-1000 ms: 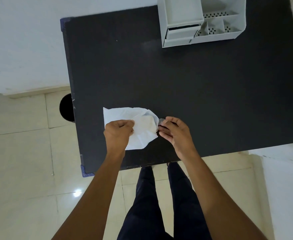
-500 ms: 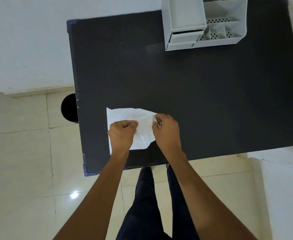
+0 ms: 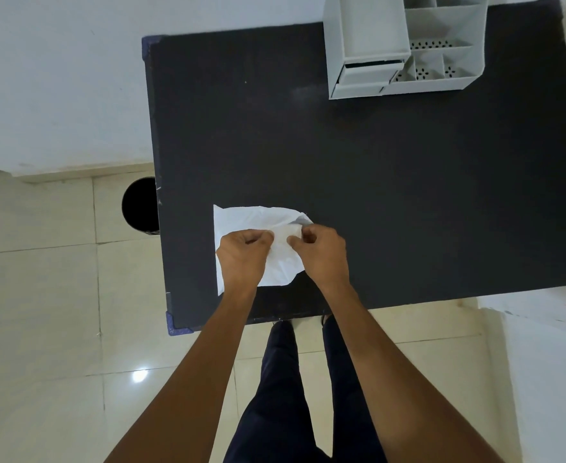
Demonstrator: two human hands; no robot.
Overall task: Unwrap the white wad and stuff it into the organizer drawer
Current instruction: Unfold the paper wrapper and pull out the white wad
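The white wad [image 3: 258, 219] lies half spread as a crumpled sheet on the black table [image 3: 375, 195], near its front left corner. My left hand [image 3: 243, 255] pinches the sheet at its middle, knuckles up. My right hand [image 3: 323, 253] pinches the sheet just to the right of it, the two sets of fingertips a few centimetres apart. The grey organizer [image 3: 405, 45] stands at the far edge of the table. Its small drawer [image 3: 367, 73] on the front left is pulled out a little, showing a dark gap.
A round black bin [image 3: 139, 205] stands on the tiled floor beside the table's left edge. My legs in dark trousers are below the table's front edge. A white wall runs behind and to the left.
My right hand has moved left from the sheet's right edge to its middle, close to my left hand. The sheet's right side has bunched up and folded inward.
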